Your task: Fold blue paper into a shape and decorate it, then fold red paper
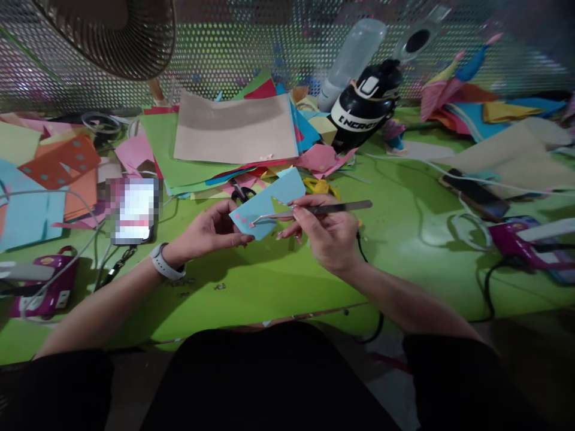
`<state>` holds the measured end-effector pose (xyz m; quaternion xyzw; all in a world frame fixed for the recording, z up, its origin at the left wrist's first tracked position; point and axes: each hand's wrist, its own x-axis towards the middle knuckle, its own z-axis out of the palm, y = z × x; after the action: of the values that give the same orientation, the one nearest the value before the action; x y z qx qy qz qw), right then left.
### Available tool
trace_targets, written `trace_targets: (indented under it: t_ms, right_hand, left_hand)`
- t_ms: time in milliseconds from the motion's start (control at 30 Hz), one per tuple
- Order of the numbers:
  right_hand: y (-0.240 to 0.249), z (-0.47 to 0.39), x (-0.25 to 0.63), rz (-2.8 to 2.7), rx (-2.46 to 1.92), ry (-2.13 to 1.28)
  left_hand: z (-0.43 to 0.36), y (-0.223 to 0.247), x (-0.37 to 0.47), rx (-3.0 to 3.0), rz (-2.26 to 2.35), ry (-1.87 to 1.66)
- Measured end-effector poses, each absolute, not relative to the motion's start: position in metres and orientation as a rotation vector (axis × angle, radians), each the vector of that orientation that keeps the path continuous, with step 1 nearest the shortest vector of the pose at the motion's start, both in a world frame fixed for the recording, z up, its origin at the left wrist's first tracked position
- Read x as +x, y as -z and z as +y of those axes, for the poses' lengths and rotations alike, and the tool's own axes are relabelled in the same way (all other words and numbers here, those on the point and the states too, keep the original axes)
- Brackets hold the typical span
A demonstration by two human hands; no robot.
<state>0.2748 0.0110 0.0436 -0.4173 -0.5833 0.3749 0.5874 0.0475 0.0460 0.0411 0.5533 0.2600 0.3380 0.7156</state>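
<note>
My left hand (214,230) grips the left end of a light blue paper piece (281,194) between thumb and fingers, above the green table. Small pink pieces (244,219) lie on the paper near that end. My right hand (326,233) is closed round metal tweezers (321,209), which point left. Their bent tip touches or hovers just over a pink piece on the blue paper; I cannot tell which. A small yellow-green piece (279,205) shows beside my right fingertips, partly hidden by the tweezers.
Black-handled scissors (242,191) lie behind the blue paper. Stacked coloured sheets (233,129) stand further back, with a black bottle (363,111) to their right. A lit phone (135,211) is at left. Cables and purple power strips (47,286) flank both arms; a fan (112,36) stands back left.
</note>
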Motion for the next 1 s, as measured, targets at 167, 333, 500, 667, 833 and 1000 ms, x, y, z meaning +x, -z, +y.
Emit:
trace_targets:
  t_ms: [167, 333, 500, 667, 833, 1000]
  right_hand:
    - [-0.0432, 0.0098, 0.2742, -1.382, -0.924, -0.822]
    - [-0.0426, 0.0091, 0.2739, -1.374, -0.932, -0.804]
    - [-0.0442, 0.0087, 0.2713, -1.366, -0.969, -0.801]
    - [-0.0466, 0.0086, 0.2697, -1.362, -0.909, -0.780]
    - [-0.0443, 0.0092, 0.2707, -1.382, -0.865, -0.765]
    - [-0.0434, 0.0097, 0.2707, -1.394, -0.918, -0.752]
  left_hand:
    - [0.0460, -0.0396, 0.0478, 1.215, 0.566, -0.754]
    - [0.0451, -0.0397, 0.0479, 1.219, 0.566, -0.773]
    - [0.0453, -0.0386, 0.0486, 1.207, 0.560, -0.781]
    - [0.0452, -0.0358, 0.0497, 1.210, 0.566, -0.802]
    - [0.0445, -0.0323, 0.0493, 1.228, 0.570, -0.810]
    - [0.0440, -0.0310, 0.0492, 1.229, 0.555, -0.820]
